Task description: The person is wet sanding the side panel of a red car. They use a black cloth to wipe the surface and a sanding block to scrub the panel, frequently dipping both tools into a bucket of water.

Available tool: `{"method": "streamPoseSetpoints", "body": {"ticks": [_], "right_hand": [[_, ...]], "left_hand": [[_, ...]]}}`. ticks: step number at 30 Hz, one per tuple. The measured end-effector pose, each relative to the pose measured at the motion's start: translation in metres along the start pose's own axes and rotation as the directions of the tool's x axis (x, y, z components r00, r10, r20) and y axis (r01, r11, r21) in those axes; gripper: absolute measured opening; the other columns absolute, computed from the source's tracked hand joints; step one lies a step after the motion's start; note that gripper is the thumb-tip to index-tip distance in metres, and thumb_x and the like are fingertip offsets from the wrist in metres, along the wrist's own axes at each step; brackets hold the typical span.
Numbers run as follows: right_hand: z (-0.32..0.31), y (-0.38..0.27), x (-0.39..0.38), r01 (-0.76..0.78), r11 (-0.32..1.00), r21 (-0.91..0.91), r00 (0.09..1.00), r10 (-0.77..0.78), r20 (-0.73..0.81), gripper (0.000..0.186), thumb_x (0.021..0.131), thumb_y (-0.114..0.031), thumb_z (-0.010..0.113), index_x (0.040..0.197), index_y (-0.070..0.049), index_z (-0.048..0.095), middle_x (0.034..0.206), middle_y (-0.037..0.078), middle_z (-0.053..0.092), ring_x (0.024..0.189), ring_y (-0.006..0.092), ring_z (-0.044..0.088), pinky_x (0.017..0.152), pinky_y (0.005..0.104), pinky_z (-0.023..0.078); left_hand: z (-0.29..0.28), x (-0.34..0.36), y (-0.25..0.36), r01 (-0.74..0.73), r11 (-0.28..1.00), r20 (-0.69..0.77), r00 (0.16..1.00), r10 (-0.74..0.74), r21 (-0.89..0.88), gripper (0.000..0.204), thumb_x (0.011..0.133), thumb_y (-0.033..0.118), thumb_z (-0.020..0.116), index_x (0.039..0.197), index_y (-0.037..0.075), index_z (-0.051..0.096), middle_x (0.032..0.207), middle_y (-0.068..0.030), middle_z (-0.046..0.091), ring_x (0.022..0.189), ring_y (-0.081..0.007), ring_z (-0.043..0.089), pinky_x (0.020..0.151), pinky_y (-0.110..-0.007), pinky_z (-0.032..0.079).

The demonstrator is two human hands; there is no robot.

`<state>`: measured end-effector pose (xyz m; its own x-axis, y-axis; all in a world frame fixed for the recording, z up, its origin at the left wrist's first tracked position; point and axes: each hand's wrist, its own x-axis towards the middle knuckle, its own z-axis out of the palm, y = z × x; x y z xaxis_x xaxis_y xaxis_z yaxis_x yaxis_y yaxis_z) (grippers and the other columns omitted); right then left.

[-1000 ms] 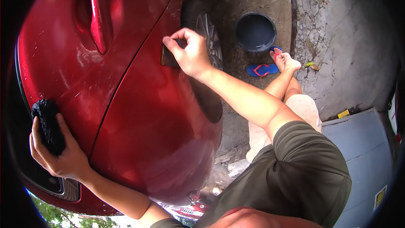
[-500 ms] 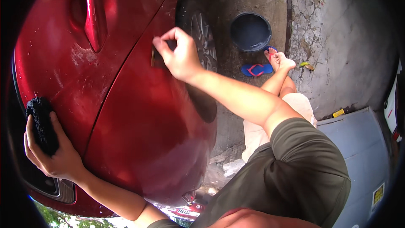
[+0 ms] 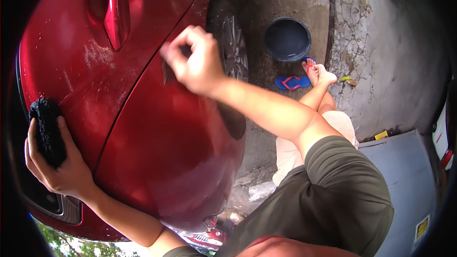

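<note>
The left hand (image 3: 62,173) is grasping a black fuzzy wash pad (image 3: 47,133) by its sides, at the red car (image 3: 157,162), beside the window. The right hand (image 3: 197,64) is curled near the panel seam (image 3: 129,99); blur hides whether its fingertips hold something.

The person wears a shirt (image 3: 328,200) in dark olive green, its cloth matt and creased, with deeper folds near the armpit. The right sleeve (image 3: 328,157) is short and ends in a hem; a seam crosses its shoulder. The left sleeve (image 3: 178,251), in the same green, shows only in part. The shorts (image 3: 288,156) are pale beige and loose. The left hand (image 3: 69,173) and right hand (image 3: 199,66) are bare. One foot wears a blue flip-flop (image 3: 307,59) with a pinkish-red strap (image 3: 311,66); the other foot (image 3: 326,74) is bare.
</note>
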<state>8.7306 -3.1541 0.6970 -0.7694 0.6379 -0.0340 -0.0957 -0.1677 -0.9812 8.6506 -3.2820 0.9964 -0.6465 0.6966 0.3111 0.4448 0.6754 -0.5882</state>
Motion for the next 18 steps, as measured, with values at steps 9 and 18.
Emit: {"method": "streamPoseSetpoints", "body": {"ticks": [9, 18], "right_hand": [[0.003, -0.012, -0.020, 0.142, 0.989, -0.037, 0.988, -0.139, 0.065, 0.019, 0.085, -0.019, 0.081, 0.077, -0.010, 0.065, 0.075, 0.008, 0.063, 0.072, 0.0297, 0.060, 0.069, 0.0433, 0.045], [0.006, -0.039, -0.018, 0.181, 0.980, -0.079, 0.972, -0.166, 0.169, 0.023, 0.081, -0.024, 0.083, 0.072, -0.013, 0.065, 0.072, 0.004, 0.066, 0.072, 0.0243, 0.063, 0.075, 0.0401, 0.044]], "left_hand": [[0.000, -0.002, 0.000, -0.025, 0.999, 0.009, 1.000, 0.025, 0.025, 0.040, 0.081, 0.025, 0.092, 0.117, 0.014, 0.079, 0.113, -0.0052, 0.075, 0.104, -0.0240, 0.072, 0.092, -0.039, 0.060], [0.001, -0.005, -0.002, 0.018, 1.000, 0.015, 1.000, -0.018, -0.002, 0.040, 0.080, 0.027, 0.092, 0.116, 0.017, 0.079, 0.113, -0.0048, 0.075, 0.104, -0.0232, 0.072, 0.091, -0.039, 0.060]]}}
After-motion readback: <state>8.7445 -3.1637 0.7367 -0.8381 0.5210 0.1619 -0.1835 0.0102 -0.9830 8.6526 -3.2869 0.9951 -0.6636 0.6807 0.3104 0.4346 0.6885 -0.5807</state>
